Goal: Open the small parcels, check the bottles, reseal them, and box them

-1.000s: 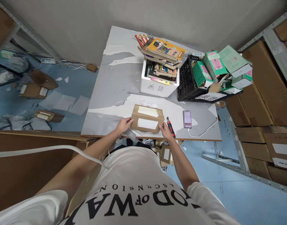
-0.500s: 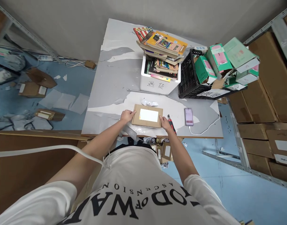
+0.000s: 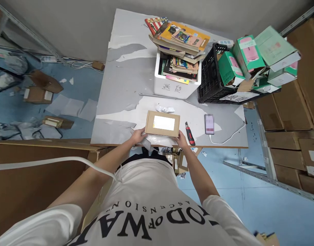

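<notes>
Cardboard box [image 3: 162, 123], gripped between my left fingers [image 3: 140, 132] and right fingers [image 3: 180, 137], looks stiff, probably light; I'd hold its ends.

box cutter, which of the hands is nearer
Right. The right hand is beside the box cutter, on its left; the left hand is farther left, across the cardboard box.

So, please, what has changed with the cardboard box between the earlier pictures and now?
The cardboard box has been tipped away from the person, so its white label now faces up and its pale-striped side is hidden. The left hand and right hand still hold its ends. The utility knife and smartphone stayed in place.
</notes>
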Tool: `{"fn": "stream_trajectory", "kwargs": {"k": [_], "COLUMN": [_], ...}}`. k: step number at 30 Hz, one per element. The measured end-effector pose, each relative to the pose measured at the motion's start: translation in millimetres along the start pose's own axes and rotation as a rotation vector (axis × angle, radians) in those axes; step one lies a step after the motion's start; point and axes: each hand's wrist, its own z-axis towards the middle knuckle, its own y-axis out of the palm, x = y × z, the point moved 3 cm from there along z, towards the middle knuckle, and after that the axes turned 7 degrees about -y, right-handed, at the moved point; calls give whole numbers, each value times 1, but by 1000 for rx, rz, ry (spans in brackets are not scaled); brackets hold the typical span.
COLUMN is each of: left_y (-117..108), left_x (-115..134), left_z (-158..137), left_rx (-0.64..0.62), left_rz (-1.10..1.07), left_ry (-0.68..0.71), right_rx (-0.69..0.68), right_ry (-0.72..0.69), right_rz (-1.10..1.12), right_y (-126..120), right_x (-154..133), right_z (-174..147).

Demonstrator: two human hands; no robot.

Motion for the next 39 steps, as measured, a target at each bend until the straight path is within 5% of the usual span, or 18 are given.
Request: {"fn": "stream_trajectory", "kwargs": {"k": [8, 14, 25, 28, 30, 34, 39], "left_y": [-22, -41, -37, -32, -23, 8, 22], "left_x": [31, 71, 79, 87, 95, 104, 94], "left_z": [-27, -35, -10, -19, -24, -23, -18], "left_rx": [83, 307, 225, 416, 494, 276, 280], "left_rz": [59, 90, 205, 252, 309, 457, 472], "left_ry": [63, -33, -190, -24, 246, 744, 863], "right_rx": [-43, 44, 12, 35, 76, 149, 276], "right_ry": [-71, 11, 136, 151, 140, 72, 239], "right_rz": [108, -201, -322, -297, -284, -302, -712], "right_y": [-7, -29, -25, -20, -19, -30, -67], "right_x": [-48, -85, -65, -61, -57, -43, -12], "right_z": [-13, -6, 25, 23, 22, 17, -2]}}
